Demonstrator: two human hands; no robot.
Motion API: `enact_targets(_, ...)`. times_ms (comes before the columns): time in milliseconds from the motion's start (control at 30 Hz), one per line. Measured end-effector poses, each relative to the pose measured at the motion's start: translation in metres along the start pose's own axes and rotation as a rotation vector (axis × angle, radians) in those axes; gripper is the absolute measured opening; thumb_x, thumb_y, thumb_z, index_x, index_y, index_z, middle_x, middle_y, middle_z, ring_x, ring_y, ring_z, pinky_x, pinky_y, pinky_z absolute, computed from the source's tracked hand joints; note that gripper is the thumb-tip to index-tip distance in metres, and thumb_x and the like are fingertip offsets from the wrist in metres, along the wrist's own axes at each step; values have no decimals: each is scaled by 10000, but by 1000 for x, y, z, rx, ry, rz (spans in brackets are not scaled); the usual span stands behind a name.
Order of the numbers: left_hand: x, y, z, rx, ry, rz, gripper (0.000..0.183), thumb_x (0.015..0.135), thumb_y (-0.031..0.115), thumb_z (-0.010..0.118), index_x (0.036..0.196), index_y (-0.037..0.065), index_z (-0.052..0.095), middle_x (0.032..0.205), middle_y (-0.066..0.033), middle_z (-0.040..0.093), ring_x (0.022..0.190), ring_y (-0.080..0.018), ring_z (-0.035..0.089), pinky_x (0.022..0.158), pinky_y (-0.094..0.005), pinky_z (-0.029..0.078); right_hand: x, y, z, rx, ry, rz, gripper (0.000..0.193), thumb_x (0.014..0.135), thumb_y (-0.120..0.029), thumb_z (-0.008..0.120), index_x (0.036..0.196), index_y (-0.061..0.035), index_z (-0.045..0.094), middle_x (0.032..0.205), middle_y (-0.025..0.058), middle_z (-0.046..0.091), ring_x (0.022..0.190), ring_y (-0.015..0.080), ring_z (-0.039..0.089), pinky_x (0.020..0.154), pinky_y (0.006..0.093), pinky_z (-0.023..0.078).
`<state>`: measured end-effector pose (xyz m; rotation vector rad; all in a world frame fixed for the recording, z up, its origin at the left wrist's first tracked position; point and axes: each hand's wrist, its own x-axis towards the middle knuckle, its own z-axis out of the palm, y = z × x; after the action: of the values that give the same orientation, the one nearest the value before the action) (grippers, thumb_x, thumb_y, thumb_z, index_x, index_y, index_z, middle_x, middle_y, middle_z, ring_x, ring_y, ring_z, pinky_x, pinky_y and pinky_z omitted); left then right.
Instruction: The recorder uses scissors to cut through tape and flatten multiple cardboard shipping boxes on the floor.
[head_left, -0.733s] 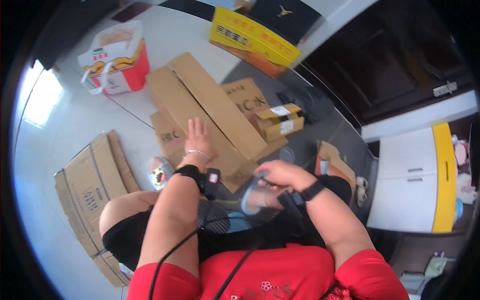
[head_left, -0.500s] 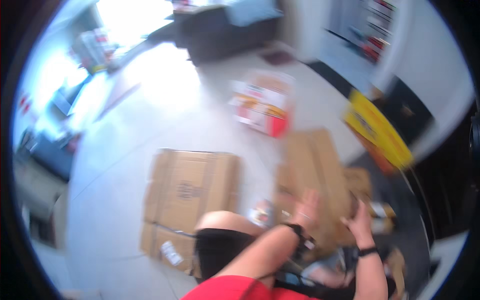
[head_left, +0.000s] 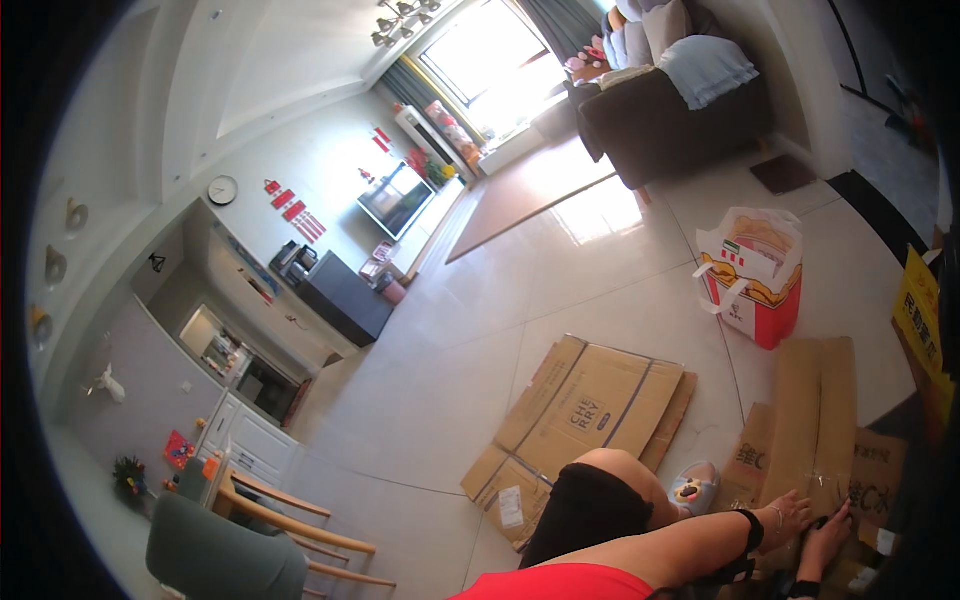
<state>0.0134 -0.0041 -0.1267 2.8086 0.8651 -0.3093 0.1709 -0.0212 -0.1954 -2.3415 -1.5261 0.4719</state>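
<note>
A brown cardboard box (head_left: 815,420) with a lengthwise seam lies before me at the lower right. My left hand (head_left: 785,520), with a bracelet and a black band at the wrist, rests on its near end, fingers stretched out. Close beside it, my right hand (head_left: 826,538) is closed at the box's near edge. Something small and dark shows at its fingers, too small to name. More cardboard with dark print (head_left: 880,470) sits under and beside the box. My lower right forearm is cut off by the picture's edge.
Flattened cardboard (head_left: 625,395) lies on the tiled floor left of my knee. A slipper (head_left: 694,487) is on my foot. Beyond the box stands a white, red and yellow paper bag (head_left: 765,310). A yellow carton (head_left: 920,310) is at right, a green chair (head_left: 225,550) at lower left.
The view has swung left, so the box and hands now sit farther right. My hands have come closer together at the box's near end, and the right hand's fingers have closed.
</note>
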Motion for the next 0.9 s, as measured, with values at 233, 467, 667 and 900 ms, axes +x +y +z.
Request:
enact_targets(233,-1,0,-18,205,10,-30,317,723,277,550,977,99,613,1031,-62,552,1051,-205,434,930,-386,262,8,17,21,-97,58,-67,677,755,-55,550,1354,-113,241,1176,206,430,1046,378,434,862,421,383)
enact_targets(467,-75,-23,-5,167,181,94,86,662,184,546,717,122,572,807,-53,533,791,-197,481,736,-358,375,-12,-16,-20,14,236,-269,679,610,-216,712,1208,-39,443,1168,166,497,1072,355,442,930,428,348)
enact_targets(667,-120,-17,-3,164,104,77,59,673,205,536,686,203,593,786,-35,500,805,-202,487,697,-334,381,-62,-76,-51,-71,101,-413,870,527,-336,779,1275,-168,368,1222,167,379,1180,350,308,922,511,306)
enact_targets(900,-118,-6,-41,119,167,-18,79,682,165,530,693,125,598,792,-59,530,815,-222,519,707,-343,399,-56,-70,-108,-55,-201,-99,822,630,-319,719,1297,-55,318,1178,185,471,1158,343,378,922,400,367)
